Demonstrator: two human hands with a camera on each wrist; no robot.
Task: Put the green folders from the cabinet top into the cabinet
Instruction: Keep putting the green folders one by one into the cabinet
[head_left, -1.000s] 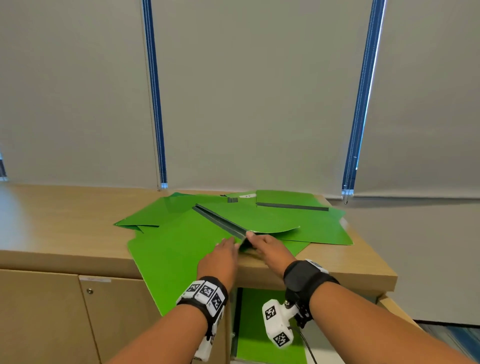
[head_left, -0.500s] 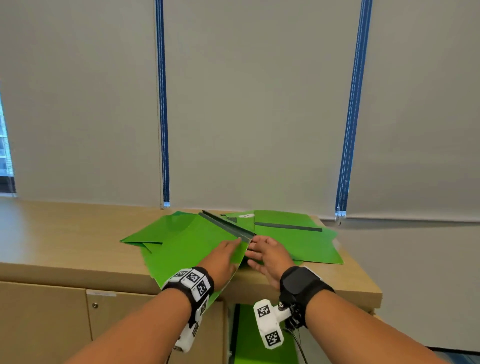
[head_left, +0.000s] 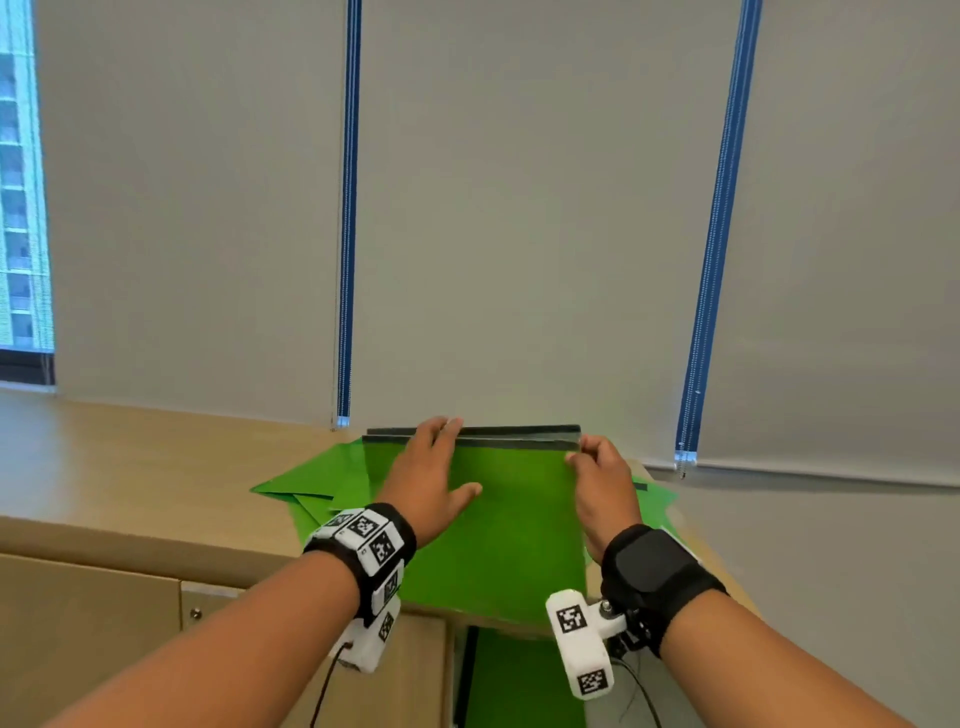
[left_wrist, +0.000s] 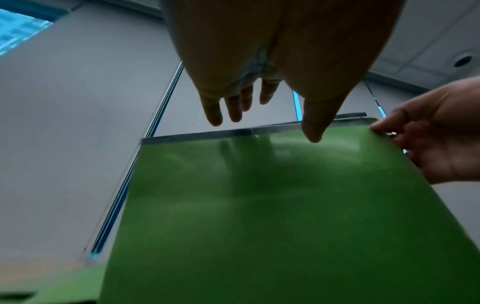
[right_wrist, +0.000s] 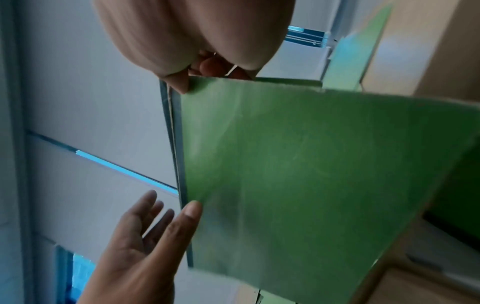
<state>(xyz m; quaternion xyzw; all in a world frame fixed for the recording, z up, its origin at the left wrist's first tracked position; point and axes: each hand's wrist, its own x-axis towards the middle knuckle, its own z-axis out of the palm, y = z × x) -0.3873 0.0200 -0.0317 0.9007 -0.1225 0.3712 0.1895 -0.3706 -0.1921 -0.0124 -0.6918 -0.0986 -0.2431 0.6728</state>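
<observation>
I hold one green folder (head_left: 519, 525) tilted up over the front edge of the wooden cabinet top (head_left: 130, 467); two grey strips run along its upper edge. My right hand (head_left: 589, 457) pinches its upper right corner, thumb in front, as the right wrist view shows (right_wrist: 205, 70). My left hand (head_left: 434, 478) lies flat on the folder's face, fingers straight and reaching the top edge, thumb spread. More green folders (head_left: 306, 480) lie spread on the top behind it. Another green folder (head_left: 519, 680) stands inside the cabinet below.
Closed cabinet doors (head_left: 88, 634) run to the left under the top. Grey roller blinds with blue bead cords (head_left: 345, 260) hang close behind the folders. A window strip (head_left: 21, 208) shows at far left. The cabinet top ends just right of my right hand.
The folder has been lifted from lying on the pile to a raised tilt. My right hand moved to its upper right corner and my left hand slid up its face.
</observation>
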